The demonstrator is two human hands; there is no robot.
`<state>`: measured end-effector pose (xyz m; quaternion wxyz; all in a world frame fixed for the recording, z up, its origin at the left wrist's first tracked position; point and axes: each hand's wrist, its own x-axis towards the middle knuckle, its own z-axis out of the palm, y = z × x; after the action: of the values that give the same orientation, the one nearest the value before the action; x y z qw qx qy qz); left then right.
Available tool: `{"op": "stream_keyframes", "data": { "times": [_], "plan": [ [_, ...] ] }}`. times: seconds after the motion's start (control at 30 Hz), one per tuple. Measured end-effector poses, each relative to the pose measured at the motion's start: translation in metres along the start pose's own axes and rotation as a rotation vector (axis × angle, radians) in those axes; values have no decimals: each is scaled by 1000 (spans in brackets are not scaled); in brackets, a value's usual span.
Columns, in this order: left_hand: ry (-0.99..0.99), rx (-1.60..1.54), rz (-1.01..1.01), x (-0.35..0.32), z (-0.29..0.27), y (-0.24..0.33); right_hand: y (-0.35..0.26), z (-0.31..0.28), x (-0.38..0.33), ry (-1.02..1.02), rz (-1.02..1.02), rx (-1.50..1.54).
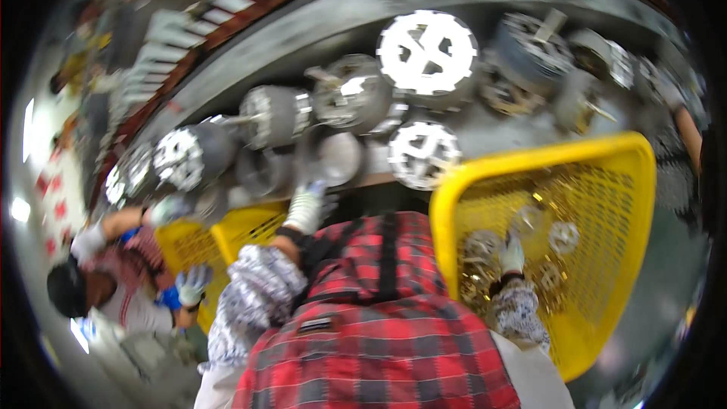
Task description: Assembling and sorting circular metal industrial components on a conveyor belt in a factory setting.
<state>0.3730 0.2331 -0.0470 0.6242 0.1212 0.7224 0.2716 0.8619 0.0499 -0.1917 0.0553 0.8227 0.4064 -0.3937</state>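
Observation:
My left hand (306, 209), in a white glove, is at the near edge of the bench, its fingertips by the lower rim of a hollow metal cylinder (338, 157). Blur hides whether the fingers grip that rim. Down inside a yellow plastic basket (644, 204) on my right is my right hand (513, 255), also gloved. It reaches among small round metal parts (563, 237) and gold-coloured metal scraps (551, 288); its fingers are too smeared to read. Directly in front of me stand two slotted metal discs, a large bright one (428, 53) and a smaller one (424, 154).
More metal drums (276, 116) line the grey bench (485, 138). To my left, a co-worker (113, 288) in gloves works beside another yellow basket (250, 231). Another person's arm (685, 129) comes in at the far right. A slatted rack (163, 42) runs behind the bench.

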Motion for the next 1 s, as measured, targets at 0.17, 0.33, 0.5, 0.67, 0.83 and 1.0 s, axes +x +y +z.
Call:
{"op": "stream_keyframes", "data": {
  "times": [0.17,0.33,0.5,0.67,0.83,1.0],
  "plan": [
    [98,-47,-51,-28,-30,-3,8,102,47,-549,-44,-388],
    [342,-65,117,-30,-101,-19,-20,79,61,-111,-21,-107],
    [478,-206,123,-9,-143,-20,-26,22,39,273,-17,376],
    [381,-280,-39,25,-139,0,-102,-103,-66,590,-156,637],
    [378,-42,-69,74,-175,-22,-271,-159,-154,1046,-1048,-35],
    [225,64,-58,42,-177,-34,-461,-67,-193,54,-1374,143]
  ]
}}
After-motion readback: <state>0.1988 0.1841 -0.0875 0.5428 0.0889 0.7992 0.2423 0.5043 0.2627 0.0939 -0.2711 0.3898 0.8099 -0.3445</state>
